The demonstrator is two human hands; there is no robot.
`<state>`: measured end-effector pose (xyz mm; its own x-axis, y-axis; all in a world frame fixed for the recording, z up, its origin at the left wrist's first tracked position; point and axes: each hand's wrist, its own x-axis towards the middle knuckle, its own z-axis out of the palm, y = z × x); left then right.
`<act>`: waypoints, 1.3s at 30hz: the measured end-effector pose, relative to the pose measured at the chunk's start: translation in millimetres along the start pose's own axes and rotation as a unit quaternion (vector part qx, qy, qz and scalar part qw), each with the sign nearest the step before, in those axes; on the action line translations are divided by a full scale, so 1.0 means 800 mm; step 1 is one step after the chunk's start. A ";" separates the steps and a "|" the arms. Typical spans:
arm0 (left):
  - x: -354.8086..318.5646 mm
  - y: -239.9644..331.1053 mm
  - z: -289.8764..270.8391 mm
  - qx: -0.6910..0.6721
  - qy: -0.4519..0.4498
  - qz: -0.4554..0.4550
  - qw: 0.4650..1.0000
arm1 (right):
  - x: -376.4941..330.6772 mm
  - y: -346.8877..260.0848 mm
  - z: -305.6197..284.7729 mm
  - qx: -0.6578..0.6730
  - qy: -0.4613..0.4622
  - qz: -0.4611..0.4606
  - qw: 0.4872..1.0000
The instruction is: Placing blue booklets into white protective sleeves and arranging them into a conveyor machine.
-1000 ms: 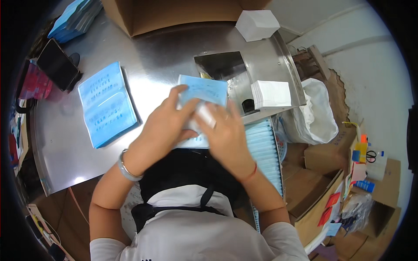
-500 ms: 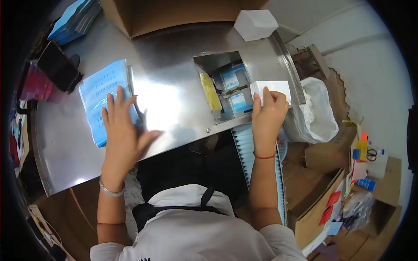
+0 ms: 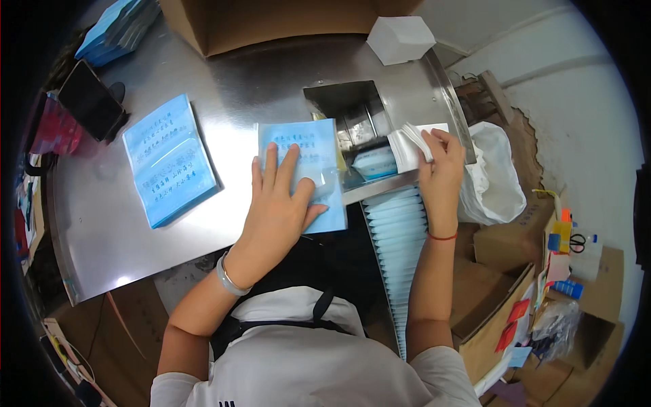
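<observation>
We have before us a shiny grey metal bench (image 3: pixel 230 102), which fills the middle and upper left of the frame. An open brown cardboard box (image 3: pixel 291 28) stands at top centre. A long row of pale blue, ridged packets (image 3: pixel 400 244) runs down below the bench, right of centre. A stack of flat blue printed packets (image 3: pixel 169 163) lies at centre left. At centre lies a rectangular, film-covered blue packet (image 3: pixel 317 154), its lower right corner past the bench's front edge; our left hand (image 3: pixel 274 197) rests on it, fingers spread. Our right hand (image 3: pixel 444 166), right of centre, pinches folded white paper sheets (image 3: pixel 405 149).
</observation>
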<state>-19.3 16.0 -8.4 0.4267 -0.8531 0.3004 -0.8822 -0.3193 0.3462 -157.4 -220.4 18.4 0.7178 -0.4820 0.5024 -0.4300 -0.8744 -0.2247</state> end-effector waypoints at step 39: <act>0.045 -0.002 -0.029 -0.218 -0.130 -0.045 0.966 | -0.001 -0.118 0.056 0.088 -0.113 -0.145 0.979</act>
<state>2.5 -4.4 22.7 0.3837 -0.9227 0.0385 -0.6521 -0.2412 0.7187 -92.9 -140.0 1.4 0.9070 -0.1947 0.3734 -0.1035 -0.9626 -0.2504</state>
